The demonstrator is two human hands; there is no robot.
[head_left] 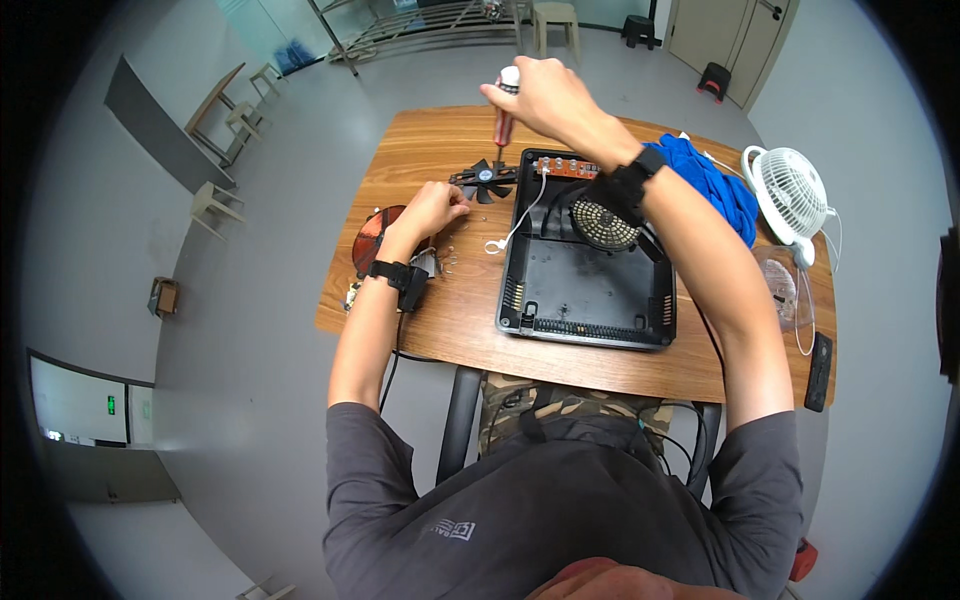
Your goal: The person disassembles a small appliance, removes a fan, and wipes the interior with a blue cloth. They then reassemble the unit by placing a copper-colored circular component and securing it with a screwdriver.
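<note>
My right hand [548,98] is wrapped round the top of a screwdriver [503,125] with a red handle and pale end. The screwdriver stands nearly upright, its shaft pointing down at the black cooling fan [486,176]. Fingers of my left hand [438,208] are closed at the left edge of that fan; the exact grip is partly hidden. Right of the fan lies an open black appliance housing [590,285], holding an orange-brown circuit strip [565,166] and a round perforated part [604,224]. A white cable [532,213] trails over its left rim.
A round reddish-brown disc [372,240] and small loose metal parts [448,262] lie near my left wrist. Blue cloth [705,185], a white fan [790,190], a clear round cover [778,280] and a black remote-like bar [819,370] line the wooden table's [430,335] right side.
</note>
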